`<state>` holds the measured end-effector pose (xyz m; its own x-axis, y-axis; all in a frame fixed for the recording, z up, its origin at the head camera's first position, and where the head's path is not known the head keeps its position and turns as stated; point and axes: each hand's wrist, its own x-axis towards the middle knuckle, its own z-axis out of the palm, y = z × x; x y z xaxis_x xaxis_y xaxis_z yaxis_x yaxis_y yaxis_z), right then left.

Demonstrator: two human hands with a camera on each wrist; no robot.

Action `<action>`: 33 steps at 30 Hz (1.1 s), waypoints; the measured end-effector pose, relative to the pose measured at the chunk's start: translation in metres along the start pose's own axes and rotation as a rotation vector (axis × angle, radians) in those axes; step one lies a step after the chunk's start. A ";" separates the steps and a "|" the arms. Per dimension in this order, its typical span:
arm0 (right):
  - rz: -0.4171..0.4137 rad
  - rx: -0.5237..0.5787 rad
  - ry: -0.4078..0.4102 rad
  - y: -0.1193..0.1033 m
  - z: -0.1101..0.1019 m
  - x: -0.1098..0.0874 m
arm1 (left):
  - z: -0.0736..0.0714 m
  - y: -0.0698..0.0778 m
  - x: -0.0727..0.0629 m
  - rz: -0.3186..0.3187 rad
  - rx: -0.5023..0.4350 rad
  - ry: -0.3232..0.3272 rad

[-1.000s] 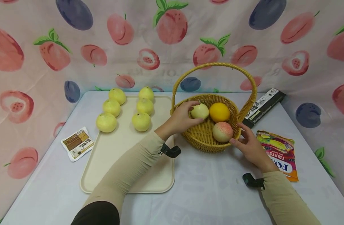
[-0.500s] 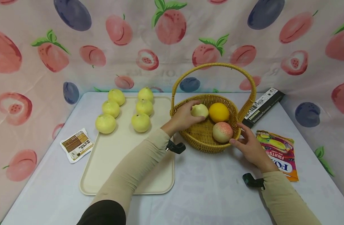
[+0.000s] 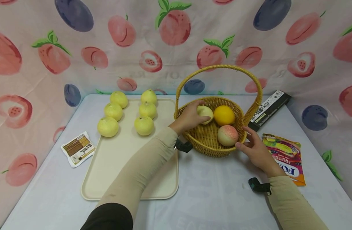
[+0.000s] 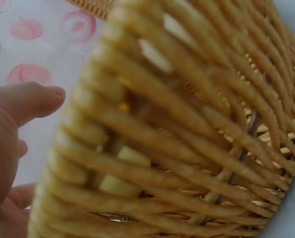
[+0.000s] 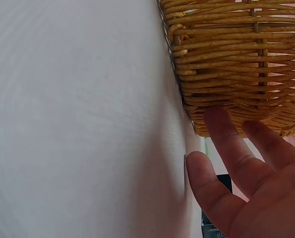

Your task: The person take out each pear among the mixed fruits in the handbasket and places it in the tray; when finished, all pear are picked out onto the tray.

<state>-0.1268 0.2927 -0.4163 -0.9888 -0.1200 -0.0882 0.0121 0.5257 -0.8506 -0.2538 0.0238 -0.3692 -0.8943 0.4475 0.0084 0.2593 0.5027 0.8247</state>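
In the head view a yellow wicker basket with a tall hoop handle stands right of centre. Inside it are a pale green round fruit, an orange and a peach. My left hand reaches over the near-left rim, thumb and fingers around the pale green fruit. In the left wrist view, wickerwork hides most of that fruit, and the thumb shows beside the rim. My right hand rests against the basket's right side. The right wrist view shows its fingers nearly straight at the outer wall.
A cream tray on the left carries several yellow-green fruits in two rows. A small brown-and-white packet lies left of it. Right of the basket are a black pasta box and a red candy bag. Fruit-print cloth hangs behind.
My left hand and forearm have shifted slightly to the right over the basket, around the pale green fruit. The right hand and the basket have stayed almost still.
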 end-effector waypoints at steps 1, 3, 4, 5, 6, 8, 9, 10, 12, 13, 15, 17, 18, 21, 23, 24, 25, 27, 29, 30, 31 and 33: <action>-0.001 0.000 0.000 0.000 0.000 0.000 | 0.000 0.000 0.001 -0.008 -0.007 -0.004; -0.001 0.000 -0.002 0.000 0.000 0.001 | 0.000 -0.002 0.002 -0.027 -0.021 -0.011; -0.001 0.000 -0.003 0.000 0.000 0.001 | 0.000 -0.002 0.003 -0.037 -0.029 -0.015; 0.000 0.001 -0.002 0.000 0.000 0.000 | 0.001 -0.002 0.003 -0.045 -0.037 -0.019; -0.001 0.003 -0.003 0.000 0.000 0.000 | 0.001 -0.002 0.003 -0.054 -0.045 -0.021; -0.002 0.006 -0.004 0.000 0.000 0.001 | 0.001 -0.003 0.004 -0.064 -0.054 -0.024; -0.003 0.007 -0.004 0.000 0.000 0.001 | 0.001 -0.003 0.004 -0.068 -0.056 -0.028; -0.004 0.008 -0.003 0.000 0.001 0.000 | 0.001 -0.003 0.004 -0.067 -0.054 -0.029; -0.008 0.009 -0.002 -0.001 0.001 0.000 | 0.002 -0.003 0.004 -0.062 -0.044 -0.031; -0.010 0.011 -0.001 -0.001 0.001 0.000 | 0.002 -0.003 0.004 -0.056 -0.037 -0.032; -0.013 0.013 -0.001 -0.001 0.001 -0.001 | 0.002 -0.003 0.004 -0.044 -0.018 -0.034; -0.017 0.015 -0.002 -0.002 0.001 -0.001 | 0.003 -0.003 0.003 -0.034 0.004 -0.036; -0.018 0.015 -0.002 -0.002 0.001 -0.001 | 0.003 -0.002 0.003 -0.030 0.017 -0.038; -0.016 0.015 -0.005 -0.002 0.000 -0.001 | 0.004 -0.002 0.002 -0.018 0.050 -0.049; -0.013 0.013 -0.007 -0.002 0.000 -0.001 | 0.004 -0.002 0.001 -0.014 0.064 -0.054; -0.011 0.012 -0.007 -0.002 0.000 -0.001 | 0.004 -0.002 0.001 -0.010 0.068 -0.055; -0.009 0.012 -0.008 -0.002 0.000 -0.001 | 0.004 -0.002 0.001 -0.008 0.069 -0.057; -0.005 0.011 -0.010 -0.001 0.000 -0.001 | 0.004 -0.002 0.002 -0.011 0.071 -0.058; -0.001 0.010 -0.011 -0.001 0.000 -0.001 | 0.004 -0.003 0.002 -0.016 0.064 -0.062; 0.000 0.011 -0.011 -0.001 0.000 -0.001 | 0.005 -0.003 0.002 -0.021 0.058 -0.065; 0.001 0.012 -0.012 -0.001 0.000 -0.001 | 0.005 -0.004 0.003 -0.028 0.048 -0.069; 0.002 0.012 -0.012 -0.001 0.000 -0.001 | 0.005 -0.004 0.002 -0.040 0.027 -0.080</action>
<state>-0.1260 0.2920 -0.4154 -0.9870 -0.1290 -0.0957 0.0156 0.5157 -0.8566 -0.2553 0.0265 -0.3753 -0.8724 0.4837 -0.0706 0.2346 0.5411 0.8076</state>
